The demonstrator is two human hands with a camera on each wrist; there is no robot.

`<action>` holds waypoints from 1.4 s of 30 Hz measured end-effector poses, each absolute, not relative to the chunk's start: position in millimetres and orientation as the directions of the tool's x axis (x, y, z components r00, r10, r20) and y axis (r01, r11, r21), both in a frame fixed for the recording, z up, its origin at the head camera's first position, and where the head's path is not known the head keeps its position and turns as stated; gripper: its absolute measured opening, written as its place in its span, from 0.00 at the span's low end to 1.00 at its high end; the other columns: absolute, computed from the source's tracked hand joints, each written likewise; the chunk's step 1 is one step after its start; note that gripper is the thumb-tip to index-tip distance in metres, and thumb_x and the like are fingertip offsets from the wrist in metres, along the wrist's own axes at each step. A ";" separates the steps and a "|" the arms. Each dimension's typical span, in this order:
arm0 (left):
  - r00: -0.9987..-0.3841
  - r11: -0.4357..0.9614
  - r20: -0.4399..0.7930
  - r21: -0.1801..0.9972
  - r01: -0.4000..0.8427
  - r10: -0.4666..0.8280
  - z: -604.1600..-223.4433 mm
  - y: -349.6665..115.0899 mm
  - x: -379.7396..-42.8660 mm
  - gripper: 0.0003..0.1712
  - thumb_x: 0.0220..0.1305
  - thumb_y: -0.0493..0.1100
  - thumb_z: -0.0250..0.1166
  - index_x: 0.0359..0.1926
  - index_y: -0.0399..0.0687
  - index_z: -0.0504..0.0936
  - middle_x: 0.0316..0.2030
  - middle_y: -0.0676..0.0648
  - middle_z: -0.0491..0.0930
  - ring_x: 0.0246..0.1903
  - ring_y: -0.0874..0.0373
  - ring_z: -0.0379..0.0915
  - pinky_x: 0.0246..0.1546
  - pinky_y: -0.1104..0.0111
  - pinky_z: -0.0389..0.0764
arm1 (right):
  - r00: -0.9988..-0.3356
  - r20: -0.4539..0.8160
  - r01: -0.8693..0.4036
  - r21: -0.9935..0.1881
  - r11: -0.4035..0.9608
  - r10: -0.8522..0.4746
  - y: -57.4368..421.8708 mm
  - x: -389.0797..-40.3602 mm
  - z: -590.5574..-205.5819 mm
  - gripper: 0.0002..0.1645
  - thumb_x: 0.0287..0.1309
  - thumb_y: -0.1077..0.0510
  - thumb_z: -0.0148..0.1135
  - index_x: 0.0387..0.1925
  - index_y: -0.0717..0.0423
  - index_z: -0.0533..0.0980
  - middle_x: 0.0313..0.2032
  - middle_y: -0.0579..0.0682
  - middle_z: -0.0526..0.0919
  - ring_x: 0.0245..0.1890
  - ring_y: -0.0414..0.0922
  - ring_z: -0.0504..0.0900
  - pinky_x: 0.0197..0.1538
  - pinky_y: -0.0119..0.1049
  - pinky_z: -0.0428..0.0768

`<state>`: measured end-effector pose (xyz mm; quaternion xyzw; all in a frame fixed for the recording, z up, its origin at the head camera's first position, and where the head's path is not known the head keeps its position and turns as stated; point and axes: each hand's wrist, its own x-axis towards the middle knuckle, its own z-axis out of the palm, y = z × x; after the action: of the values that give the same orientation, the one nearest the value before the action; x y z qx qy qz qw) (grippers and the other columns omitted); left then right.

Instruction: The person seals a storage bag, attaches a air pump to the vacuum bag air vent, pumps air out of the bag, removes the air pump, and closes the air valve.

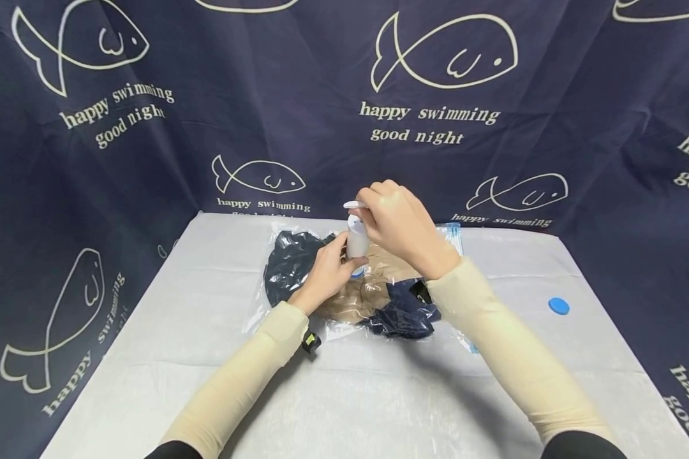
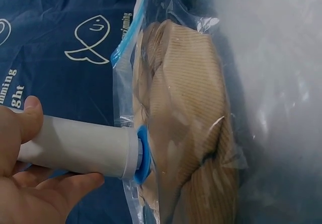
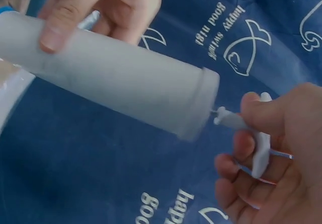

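Observation:
A white hand vacuum pump [image 1: 358,243] stands upright on a clear storage bag [image 1: 258,313] of clothes. My left hand [image 1: 328,266] grips its barrel, thumb on one side and fingers on the other. In the left wrist view the pump's lower end meets a round blue valve [image 2: 144,156] on the bag. My right hand [image 1: 395,220] holds the white T-shaped handle [image 3: 260,153] just above the barrel's top, with a short length of thin rod showing. Beneath the plastic are a ribbed tan garment [image 2: 193,93], a dark garment [image 1: 289,264] and a navy one [image 1: 402,312].
A round blue cap [image 1: 559,306] lies on the grey-white tabletop [image 1: 356,408] at the right. Dark blue fabric [image 1: 333,83] with fish drawings and lettering hangs behind and at both sides. The bag's blue-edged strip [image 1: 453,236] shows by my right wrist.

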<state>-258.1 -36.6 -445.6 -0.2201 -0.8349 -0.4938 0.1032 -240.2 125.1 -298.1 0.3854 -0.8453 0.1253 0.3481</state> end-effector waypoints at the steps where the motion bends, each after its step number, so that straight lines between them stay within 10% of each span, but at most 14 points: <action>1: -0.883 0.420 0.386 0.779 0.466 0.266 -445.4 -36.4 -258.1 0.25 0.63 0.42 0.74 0.58 0.44 0.77 0.55 0.38 0.84 0.58 0.44 0.82 0.57 0.55 0.84 | -0.446 0.695 -0.744 0.063 0.665 -0.564 125.8 -240.1 -294.4 0.08 0.65 0.61 0.67 0.30 0.60 0.80 0.25 0.53 0.80 0.27 0.54 0.77 0.31 0.46 0.78; 30: -0.900 0.478 0.355 0.763 0.435 0.252 -447.8 -35.9 -258.9 0.28 0.63 0.45 0.75 0.60 0.45 0.77 0.57 0.37 0.84 0.57 0.44 0.83 0.56 0.54 0.85 | -0.143 0.933 -0.773 0.103 0.627 -0.329 132.4 -216.9 -206.1 0.15 0.71 0.56 0.63 0.47 0.65 0.82 0.35 0.62 0.80 0.37 0.61 0.74 0.41 0.53 0.69; 42: -0.900 0.473 0.341 0.767 0.434 0.272 -444.9 -38.2 -257.3 0.25 0.64 0.44 0.74 0.58 0.45 0.77 0.57 0.38 0.84 0.58 0.44 0.82 0.57 0.54 0.84 | -0.280 0.827 -0.784 0.097 0.614 -0.487 134.1 -221.3 -231.8 0.15 0.73 0.57 0.60 0.46 0.67 0.80 0.35 0.60 0.81 0.35 0.57 0.76 0.42 0.44 0.77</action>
<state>-257.3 -38.2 -444.9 -0.2065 -0.8538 -0.4700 0.0862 -221.3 134.1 -231.8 0.4062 -0.7821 0.1677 0.4419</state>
